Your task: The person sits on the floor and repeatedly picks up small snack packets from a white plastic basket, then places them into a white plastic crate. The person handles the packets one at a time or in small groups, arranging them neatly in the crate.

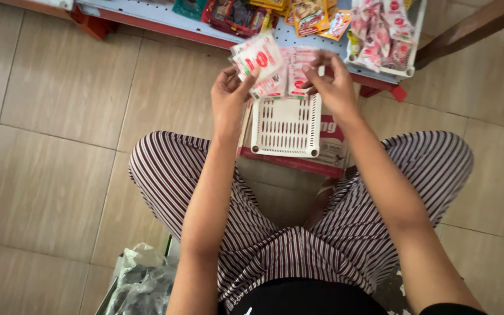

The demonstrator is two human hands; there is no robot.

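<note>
The white slotted basket (286, 125) is taken as the reference: it lies bottom-up on a red-edged carton (322, 160), which rests on the tiled floor (59, 146) between the knees of striped trousers (333, 233). Directly above the far edge of the basket, a bundle of white-and-red sachets (275, 70) is held by both hands. The left hand (231, 96) is positioned at the left far corner of the basket, with its fingers (246, 81) closed on the left part of the bundle; 1 sachet (259, 56) is raised and fanned out above the others. The right hand (335, 87) is positioned at the right far corner of the basket, with its fingers (313, 73) pinched narrowly on the right end of the bundle. Beyond the basket, a low perforated shelf (147, 13) with a red edge is seen, carrying dark red packets (237, 14) and orange packets (310, 16). To the far right of the basket, a second white basket (406, 67) stands on the shelf and is filled with similar pink-and-red sachets (380, 35). Well on the near left of the basket, beside the left forearm, a crumpled clear plastic bag (141, 280) lies on the floor.
</note>
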